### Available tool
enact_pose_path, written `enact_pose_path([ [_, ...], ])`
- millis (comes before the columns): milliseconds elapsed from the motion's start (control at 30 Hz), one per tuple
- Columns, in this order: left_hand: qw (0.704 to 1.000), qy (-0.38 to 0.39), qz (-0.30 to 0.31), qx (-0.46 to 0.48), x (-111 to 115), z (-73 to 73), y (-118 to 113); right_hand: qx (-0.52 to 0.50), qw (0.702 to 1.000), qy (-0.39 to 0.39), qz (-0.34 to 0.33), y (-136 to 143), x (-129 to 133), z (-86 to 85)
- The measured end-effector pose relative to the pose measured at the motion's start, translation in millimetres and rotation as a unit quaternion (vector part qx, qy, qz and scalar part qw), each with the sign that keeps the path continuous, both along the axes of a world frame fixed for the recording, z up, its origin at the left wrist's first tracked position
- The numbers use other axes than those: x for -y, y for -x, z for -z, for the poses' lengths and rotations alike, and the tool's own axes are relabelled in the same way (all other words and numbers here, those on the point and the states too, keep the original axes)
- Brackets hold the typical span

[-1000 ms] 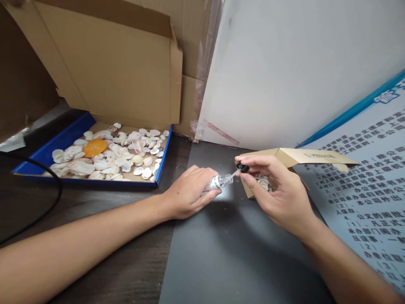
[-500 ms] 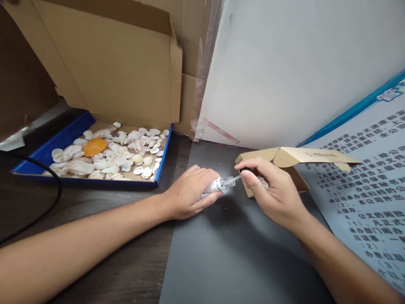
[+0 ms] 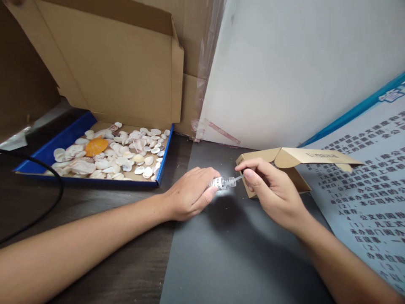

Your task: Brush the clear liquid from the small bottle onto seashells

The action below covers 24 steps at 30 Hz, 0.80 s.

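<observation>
In the head view a small clear bottle with a white label (image 3: 218,183) lies tilted in my left hand (image 3: 190,193), its neck pointing right. My right hand (image 3: 270,188) pinches the dark end of a thin pale stick (image 3: 239,178). The stick's other end is at the bottle's mouth; how far it reaches inside is hard to tell. Both hands are raised over a dark grey mat (image 3: 218,261). Just behind my right hand stands an open small cardboard box (image 3: 300,179) with its lid flap up.
An open blue-edged box (image 3: 95,182) of white shells and one orange shell (image 3: 96,147) is at the left. A black cable (image 3: 61,190) curves beside it. A white panel (image 3: 268,76) and a printed sheet (image 3: 373,185) stand behind and right.
The dark end of the stick has sunk further behind the fingers of my right hand. My left thumb has shifted slightly left along the bottle. The view has moved very slightly.
</observation>
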<state>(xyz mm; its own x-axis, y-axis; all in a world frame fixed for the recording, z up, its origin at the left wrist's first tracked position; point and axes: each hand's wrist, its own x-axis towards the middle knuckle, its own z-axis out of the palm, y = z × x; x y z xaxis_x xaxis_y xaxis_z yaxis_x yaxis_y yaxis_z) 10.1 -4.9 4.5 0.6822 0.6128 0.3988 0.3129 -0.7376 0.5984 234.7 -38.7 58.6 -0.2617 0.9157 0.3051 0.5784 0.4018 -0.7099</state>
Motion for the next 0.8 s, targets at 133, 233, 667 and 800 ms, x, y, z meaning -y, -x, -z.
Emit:
enact_pose_path([
  [133, 0.998, 0.049, -0.022, 0.016, -0.3, 2.8, -1.1, -0.024, 0.999, 0.030, 0.003, -0.3, -1.3, 1.8],
  [233, 0.996, 0.078, -0.028, 0.026, -0.2, 5.6, -2.3, -0.026, 0.998, 0.049, 0.007, -0.8, -2.5, 4.2],
  [667, 0.995, 0.075, -0.019, 0.065, -0.2, 13.3, -3.1, 0.005, 0.998, 0.064, 0.019, 0.6, -5.0, 4.9],
  [800, 0.997, 0.060, -0.015, 0.056, -1.2, 14.0, -3.0, -0.008, 0.998, 0.062, -0.004, 0.2, -6.0, 6.9],
])
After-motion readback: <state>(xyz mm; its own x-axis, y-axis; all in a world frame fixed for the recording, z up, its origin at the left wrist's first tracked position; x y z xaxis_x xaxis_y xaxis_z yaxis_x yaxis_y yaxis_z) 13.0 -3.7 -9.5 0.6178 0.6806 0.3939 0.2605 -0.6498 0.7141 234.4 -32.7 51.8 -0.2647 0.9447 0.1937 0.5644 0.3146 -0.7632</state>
